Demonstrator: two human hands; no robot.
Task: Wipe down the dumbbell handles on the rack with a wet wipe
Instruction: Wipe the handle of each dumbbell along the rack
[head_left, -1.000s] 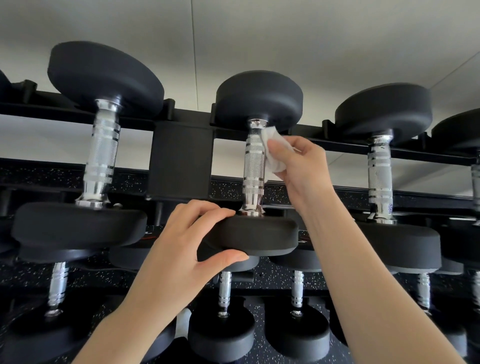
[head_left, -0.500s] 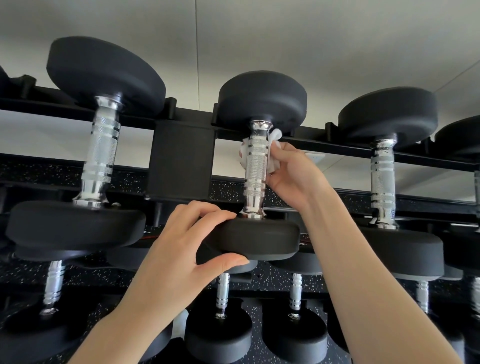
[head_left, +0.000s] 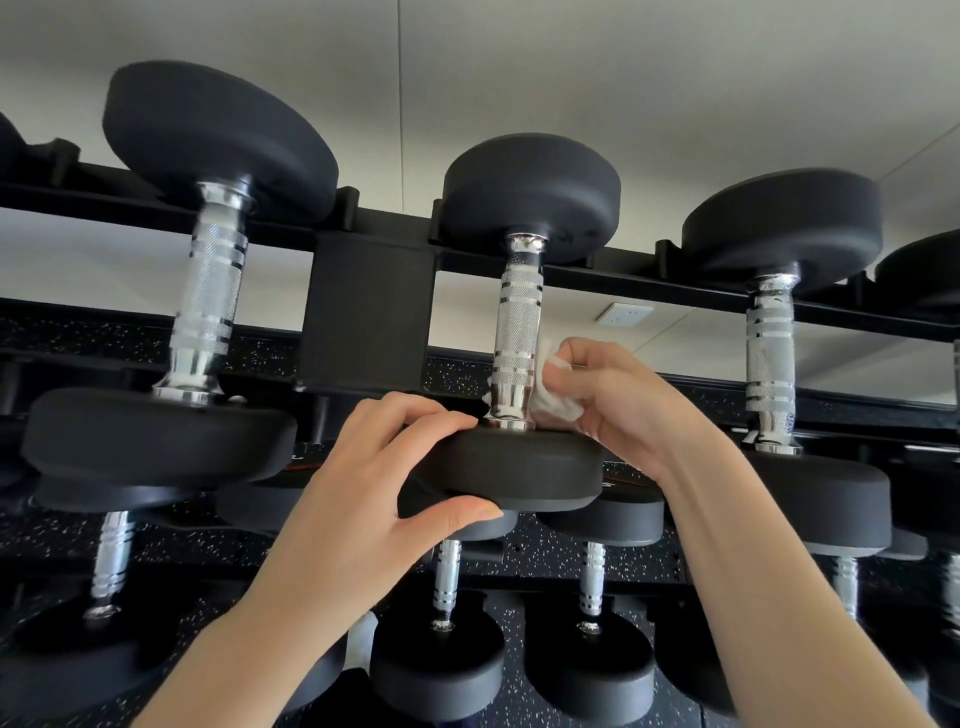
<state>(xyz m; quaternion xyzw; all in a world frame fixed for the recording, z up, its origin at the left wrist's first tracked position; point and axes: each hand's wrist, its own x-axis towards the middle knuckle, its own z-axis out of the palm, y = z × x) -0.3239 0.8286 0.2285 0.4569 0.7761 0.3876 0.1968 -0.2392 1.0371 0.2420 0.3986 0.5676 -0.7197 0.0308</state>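
The right hand (head_left: 618, 405) held a crumpled white wet wipe (head_left: 553, 400), fingers curled round it, and pressed it against the lower right side of the chrome handle (head_left: 517, 332) of the middle dumbbell (head_left: 524, 291) on the top tier of the black rack (head_left: 366, 306). A scrap of the wipe showed at the left side of the handle too, just above the near head, so it seemed wrapped partly round the bar, though the far side was hidden. The left hand (head_left: 374, 499) gripped the near head (head_left: 524, 470) of that same dumbbell, four fingers curled over its upper face and the thumb pressed under its near edge. The dumbbell lay in its cradle with the handle running from near to far, the far head (head_left: 530, 202) resting on the rack's far rail.

To the left on the same tier sat a larger dumbbell (head_left: 208, 270) with a knurled chrome handle, and to the right another dumbbell (head_left: 774, 332), well apart from both hands. At the far right edge part of a further one showed. Below, on the lower tier, more dumbbells (head_left: 592, 618) stood in a row, partly covered by the forearms. The floor (head_left: 545, 561) seen through the rack was black with white flecks. Behind the rack ran a pale wall (head_left: 571, 78), with a white socket plate (head_left: 625, 314) on it to the right of the middle handle
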